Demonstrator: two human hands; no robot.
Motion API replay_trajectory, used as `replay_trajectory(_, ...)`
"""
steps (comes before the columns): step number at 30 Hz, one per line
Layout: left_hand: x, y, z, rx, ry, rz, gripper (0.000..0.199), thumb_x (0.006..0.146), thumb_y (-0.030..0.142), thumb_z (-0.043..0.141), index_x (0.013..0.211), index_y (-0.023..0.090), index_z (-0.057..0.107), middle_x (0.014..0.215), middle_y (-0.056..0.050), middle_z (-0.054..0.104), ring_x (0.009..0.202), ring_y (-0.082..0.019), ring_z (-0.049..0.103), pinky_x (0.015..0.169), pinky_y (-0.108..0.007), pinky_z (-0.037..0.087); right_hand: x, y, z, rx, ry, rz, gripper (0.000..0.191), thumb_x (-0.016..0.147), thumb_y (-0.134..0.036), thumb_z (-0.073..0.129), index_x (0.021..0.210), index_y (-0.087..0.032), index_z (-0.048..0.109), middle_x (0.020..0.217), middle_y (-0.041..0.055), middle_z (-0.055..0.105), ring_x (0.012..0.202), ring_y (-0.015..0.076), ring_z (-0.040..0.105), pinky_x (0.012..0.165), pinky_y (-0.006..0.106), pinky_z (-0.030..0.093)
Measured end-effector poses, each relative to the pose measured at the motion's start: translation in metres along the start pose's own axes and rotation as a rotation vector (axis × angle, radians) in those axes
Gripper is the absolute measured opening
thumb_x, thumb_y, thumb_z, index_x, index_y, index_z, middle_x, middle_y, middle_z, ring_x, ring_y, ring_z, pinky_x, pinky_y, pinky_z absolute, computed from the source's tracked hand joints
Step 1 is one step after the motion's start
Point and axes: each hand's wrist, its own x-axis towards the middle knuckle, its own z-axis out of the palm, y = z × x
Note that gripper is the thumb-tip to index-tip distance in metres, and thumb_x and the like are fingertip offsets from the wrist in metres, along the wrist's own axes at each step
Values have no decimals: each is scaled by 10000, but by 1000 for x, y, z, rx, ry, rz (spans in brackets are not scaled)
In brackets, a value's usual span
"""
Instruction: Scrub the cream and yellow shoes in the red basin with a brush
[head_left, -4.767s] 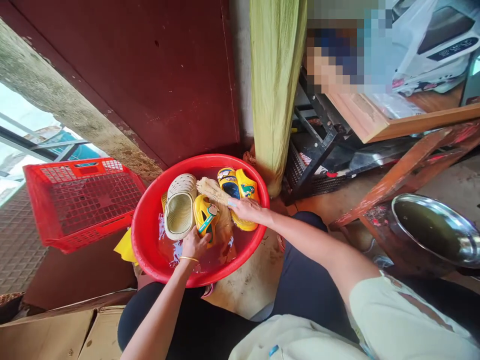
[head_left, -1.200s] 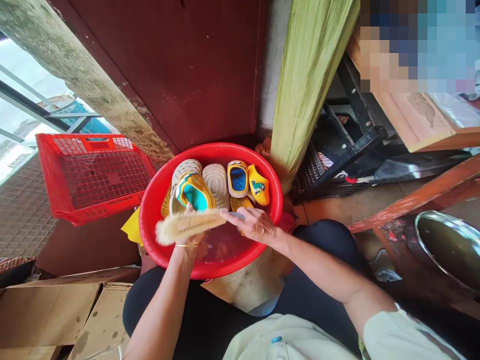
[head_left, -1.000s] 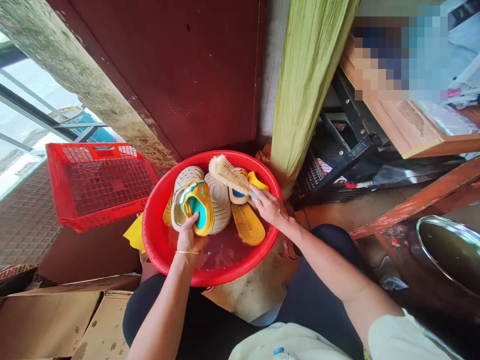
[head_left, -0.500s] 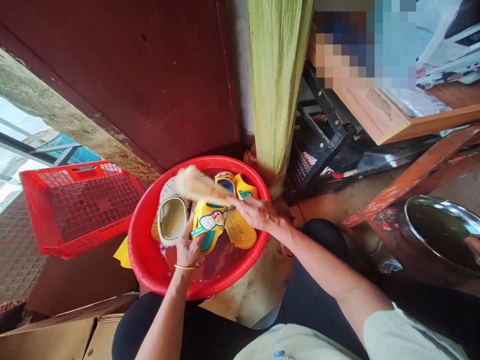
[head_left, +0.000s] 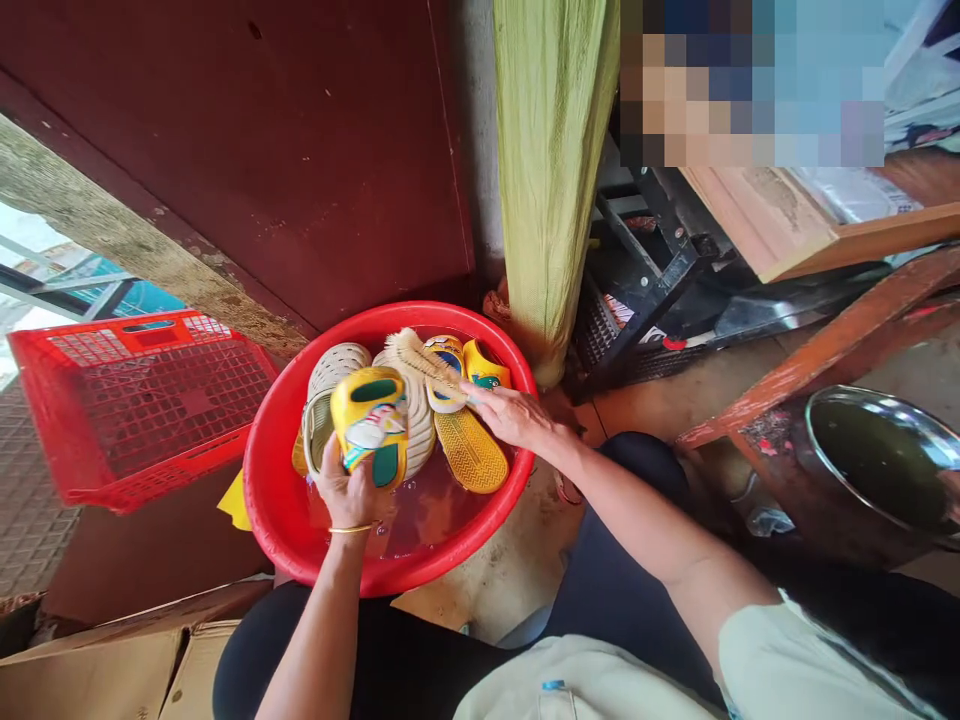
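Yellow clog sits gripped in the left hand inside the red basin's near rim; the right hand, reaching across, apparently pinches a bristle brush by the far sandals.

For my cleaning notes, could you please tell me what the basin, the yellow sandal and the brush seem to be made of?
The basin looks like glossy moulded plastic, with a smooth rolled rim. The sandal in the left hand looks like moulded foam rubber, thick and soft-edged. The brush in the right hand has pale bristles, perhaps natural fibre; its back is hidden.
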Motion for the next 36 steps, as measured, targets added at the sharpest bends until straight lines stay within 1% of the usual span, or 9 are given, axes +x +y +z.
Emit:
replay_trajectory(4,9,4,4,-364,-101,-305,356,838,411,718,1131,210,697,1134,-57,746,1040,-222,695,967,-330,552,0,5,3,151,49,33,559,1050,-283,446,1607,-247,409,1336,89,720,1140,247,707,949,327,562)
replay_trajectory(9,10,2,3,-704,-297,-587,280,856,236,676,1135,265,677,991,11,750,835,-151,712,794,-291,595,-5,-4,10,274,24,-12,551,1019,-257,488,1569,-231,464,1393,78,690,1182,239,697,1018,339,538)
replay_trajectory(12,7,3,3,-724,-303,-662,228,890,250,653,1117,242,669,1056,-25,748,923,-173,733,851,-333,600,-5,-8,15,329,39,38,559,1016,-285,509,1567,-207,457,1362,98,704,1158,242,706,1003,341,539)
replay_trajectory(14,6,3,4,-708,-306,-661,266,916,356,643,1150,231,662,1188,-72,727,1060,-213,724,929,-385,588,-5,-9,20,358,51,82,642,993,-325,567,1596,-183,398,1350,119,704,1158,257,703,995,356,540)
replay_trajectory(17,3,-1,7,-616,-323,-637,407,911,482,644,1231,231,637,1292,-112,688,1141,-234,700,961,-400,571,-5,-12,29,395,40,145,808,929,-373,675,1626,-175,319,1360,139,688,1158,276,699,986,377,542)
replay_trajectory(22,-4,-11,15,-403,-358,-575,540,844,446,741,1313,227,588,1317,-136,680,1085,-221,711,928,-385,562,3,-20,45,391,25,251,847,887,-368,734,1614,-197,332,1399,151,659,1192,299,681,1004,414,535)
replay_trajectory(28,-1,-13,13,-204,-192,-355,591,799,555,748,1257,201,630,1239,-143,715,1095,-254,707,898,-375,551,15,-37,72,411,76,231,981,857,-391,766,1647,-169,228,1548,194,523,1344,315,581,1083,429,493)
replay_trajectory(32,3,-20,5,101,-141,-100,587,855,573,661,1285,176,618,1245,-159,712,1175,-285,672,999,-435,517,27,-52,83,373,75,294,893,877,-320,714,1633,-165,265,1357,177,683,1156,315,693,980,418,548)
replay_trajectory(36,10,-31,-4,524,-240,126,589,839,520,661,1312,173,609,1271,-171,699,1219,-338,640,1071,-518,469,41,-57,61,396,134,299,759,890,-252,650,1585,-175,355,1174,120,758,963,281,739,876,386,589)
